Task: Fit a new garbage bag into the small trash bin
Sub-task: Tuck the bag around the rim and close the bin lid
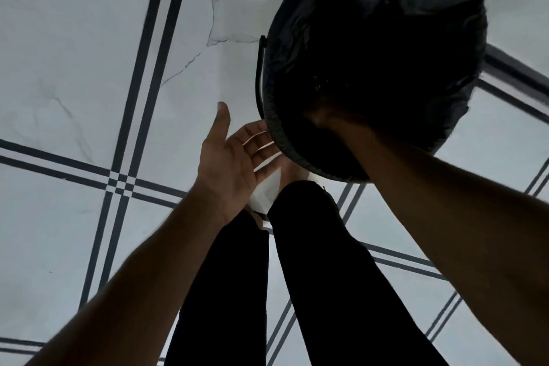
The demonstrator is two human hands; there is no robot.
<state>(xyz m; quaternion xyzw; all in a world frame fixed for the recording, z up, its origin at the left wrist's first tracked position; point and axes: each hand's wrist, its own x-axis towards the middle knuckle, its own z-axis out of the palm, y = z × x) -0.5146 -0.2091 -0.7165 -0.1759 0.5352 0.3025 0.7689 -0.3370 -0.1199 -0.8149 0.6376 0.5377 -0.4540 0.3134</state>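
Round bin (267,116), crinkled black bag (386,9), right hand (326,116) inside

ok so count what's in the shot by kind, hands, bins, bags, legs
hands: 2, the left hand open beside the bin, the right hand down inside it
trash bin: 1
black garbage bag lining the bin: 1
legs in dark trousers: 2
total: 6
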